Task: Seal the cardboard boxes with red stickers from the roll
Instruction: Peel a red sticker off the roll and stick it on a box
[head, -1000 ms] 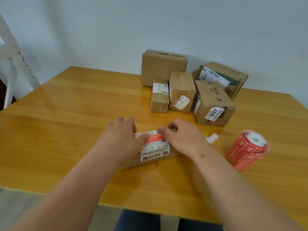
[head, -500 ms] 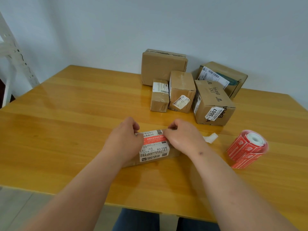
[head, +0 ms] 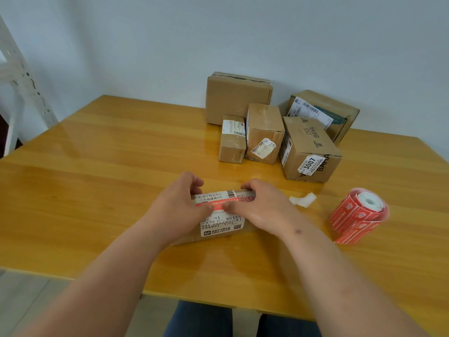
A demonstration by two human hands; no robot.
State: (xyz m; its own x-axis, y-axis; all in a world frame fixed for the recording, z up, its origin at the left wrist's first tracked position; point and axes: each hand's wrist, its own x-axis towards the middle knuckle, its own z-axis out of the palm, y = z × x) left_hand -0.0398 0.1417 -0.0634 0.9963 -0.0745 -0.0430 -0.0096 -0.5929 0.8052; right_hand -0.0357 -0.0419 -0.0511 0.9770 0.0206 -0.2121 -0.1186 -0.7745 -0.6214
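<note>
Pressing down on a red sticker [head: 224, 202], both thumbs are now met at its middle; the box [head: 220, 226] on the tabletop [head: 97, 181] is held in the grip of the left hand [head: 178, 210] and right hand [head: 261, 206]. The sticker roll [head: 358, 214] is unmoved at right.

Glossy yellow wooden table [head: 97, 181], plain pale grey-blue wall [head: 218, 32] behind, white perforated metal rack [head: 21, 76] far left, grey floor [head: 29, 300] below

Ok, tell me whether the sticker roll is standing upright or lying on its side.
On its side. The sticker roll rests on the table with its white core facing sideways.
</note>
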